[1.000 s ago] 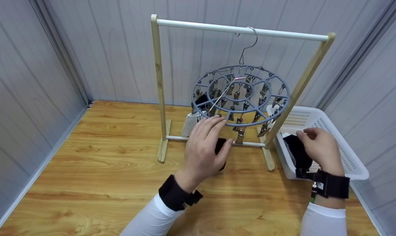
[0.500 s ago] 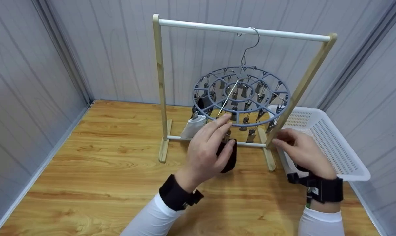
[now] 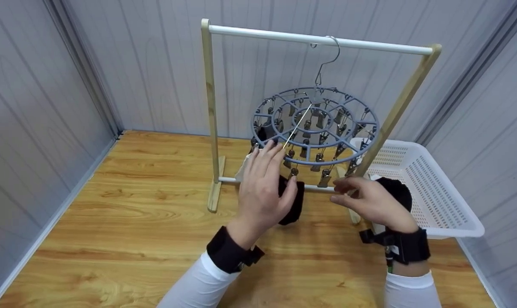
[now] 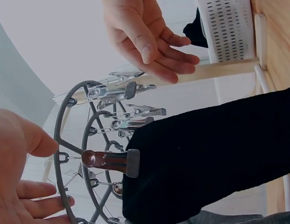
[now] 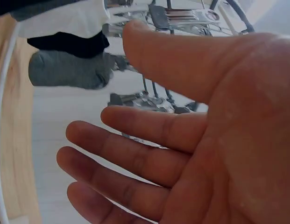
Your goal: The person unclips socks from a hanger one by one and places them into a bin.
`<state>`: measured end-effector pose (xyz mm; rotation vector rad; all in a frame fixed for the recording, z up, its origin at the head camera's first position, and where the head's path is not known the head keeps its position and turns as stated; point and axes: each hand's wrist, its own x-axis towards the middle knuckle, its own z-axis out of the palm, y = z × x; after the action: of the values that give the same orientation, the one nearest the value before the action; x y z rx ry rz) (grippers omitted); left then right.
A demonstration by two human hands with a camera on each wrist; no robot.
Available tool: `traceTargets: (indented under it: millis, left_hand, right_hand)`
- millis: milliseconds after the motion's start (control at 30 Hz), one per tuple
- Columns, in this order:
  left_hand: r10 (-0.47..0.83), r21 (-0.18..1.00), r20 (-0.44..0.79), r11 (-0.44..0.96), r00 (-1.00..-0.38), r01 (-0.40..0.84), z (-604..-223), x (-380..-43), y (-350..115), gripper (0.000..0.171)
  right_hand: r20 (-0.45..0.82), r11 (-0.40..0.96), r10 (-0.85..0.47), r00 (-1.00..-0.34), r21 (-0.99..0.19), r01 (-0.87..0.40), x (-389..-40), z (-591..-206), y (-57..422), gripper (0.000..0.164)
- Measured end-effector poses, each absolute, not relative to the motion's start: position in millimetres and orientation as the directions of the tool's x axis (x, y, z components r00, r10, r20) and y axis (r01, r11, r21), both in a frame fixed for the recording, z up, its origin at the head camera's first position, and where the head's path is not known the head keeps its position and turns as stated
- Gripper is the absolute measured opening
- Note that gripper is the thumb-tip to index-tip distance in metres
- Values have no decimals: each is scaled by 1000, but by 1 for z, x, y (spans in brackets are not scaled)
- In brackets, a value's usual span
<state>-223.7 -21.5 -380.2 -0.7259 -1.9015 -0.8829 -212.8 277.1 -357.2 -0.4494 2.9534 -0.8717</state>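
My left hand (image 3: 262, 192) touches the near left rim of a round blue-grey clip hanger (image 3: 308, 159), its fingers nearly straight. Below it hangs a black sock (image 4: 191, 154), its end caught in a metal clip (image 4: 109, 161). My right hand (image 3: 376, 203) is between the hanger and the basket. In the right wrist view its fingers are spread apart and nothing lies in the palm. Farther round the ring, a grey sock (image 5: 65, 70), a white sock (image 5: 65, 21) and another dark sock (image 5: 70, 43) hang from clips.
The hanger hooks over the white bar (image 3: 275, 35) of a wooden stand (image 3: 211, 107). At right stands a white slotted basket (image 3: 453, 199), with black cloth (image 3: 397, 192) at its left side, partly behind my right hand. The wooden tabletop (image 3: 126, 239) spreads before the stand.
My right hand has moved left from the basket towards the hanger. The hanger has turned a little and the nearest black sock has swung slightly right. My left hand stays by the rim.
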Motion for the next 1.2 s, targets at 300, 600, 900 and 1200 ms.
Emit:
traceTargets:
  millis: [300,600,900,1200]
  left_hand:
    - [150,277,897,544,-416,792,-380,-223,-21,51]
    - [206,260,889,505,-408,823,-376,-219,-23,52]
    - [246,226,894,476,-376,850,-377,-218,-21,47]
    - [283,194,893,460,-350,866,-378,-217,-18,51]
  right_hand:
    - [17,806,-317,-948,-521,-279,-218,-366,268,57]
    - [-23,746,-370,-929,-603,-282,-225,-375,263,73]
    - [-16,721,-398,-917,-624,-302,-231,-386,258,67]
    - [-68,663,-409,-910,-708,-244,-237,-396,255,54]
